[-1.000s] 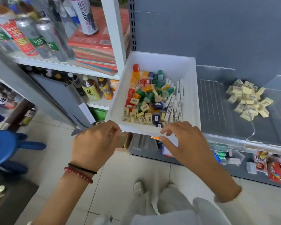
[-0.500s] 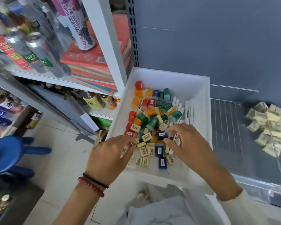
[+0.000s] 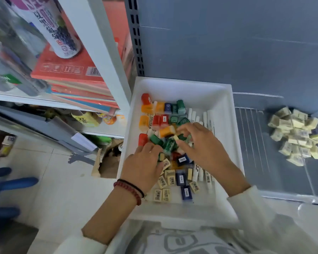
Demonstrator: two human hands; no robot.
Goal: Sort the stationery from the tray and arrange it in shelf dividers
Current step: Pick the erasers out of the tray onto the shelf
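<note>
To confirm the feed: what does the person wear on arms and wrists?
The left hand has a dark red bead bracelet and a thin black band at the wrist; its white sleeve sits far up the forearm. The right hand wears nothing; its white long sleeve ends above the wrist.

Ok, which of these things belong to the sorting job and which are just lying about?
Job: white tray, cream erasers, coloured blocks, white pens, eraser pile, clear divider.
Lying about: red books, drink can, blue stool, cardboard box.

Left hand (image 3: 143, 165) curls fingers downward; right hand (image 3: 203, 144) fingers pinch an eraser (image 3: 175, 138).
</note>
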